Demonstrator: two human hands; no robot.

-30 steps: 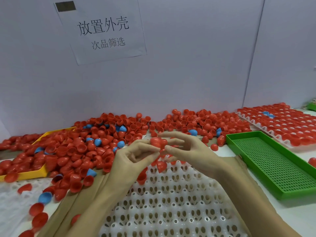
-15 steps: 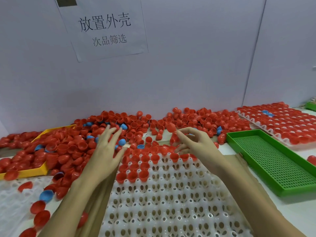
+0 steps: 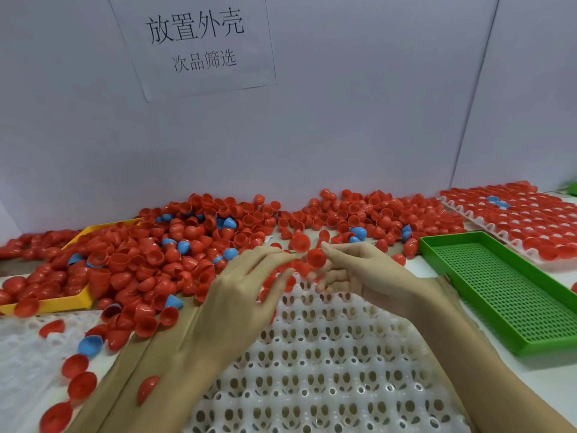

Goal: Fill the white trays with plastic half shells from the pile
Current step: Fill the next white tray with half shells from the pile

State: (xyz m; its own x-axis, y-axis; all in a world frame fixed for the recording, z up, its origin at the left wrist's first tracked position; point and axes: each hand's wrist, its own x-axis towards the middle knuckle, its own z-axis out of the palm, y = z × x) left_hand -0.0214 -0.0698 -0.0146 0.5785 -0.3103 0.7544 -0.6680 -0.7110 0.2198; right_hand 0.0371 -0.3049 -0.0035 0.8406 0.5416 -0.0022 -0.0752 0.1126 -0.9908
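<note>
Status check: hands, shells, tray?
Right hand pinching red half shell. Left hand open over white tray. Most tray pockets unfilled. Nothing blocking.

White tray point(image 3: 327, 370) near rows open, shell pile point(image 3: 187, 251) crowding far edge, green tray point(image 3: 512, 295) flanking right

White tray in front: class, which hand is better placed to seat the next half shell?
Probably the right hand: it already pinches a red half shell above the white tray. The left hand hovers open beside it.
</note>
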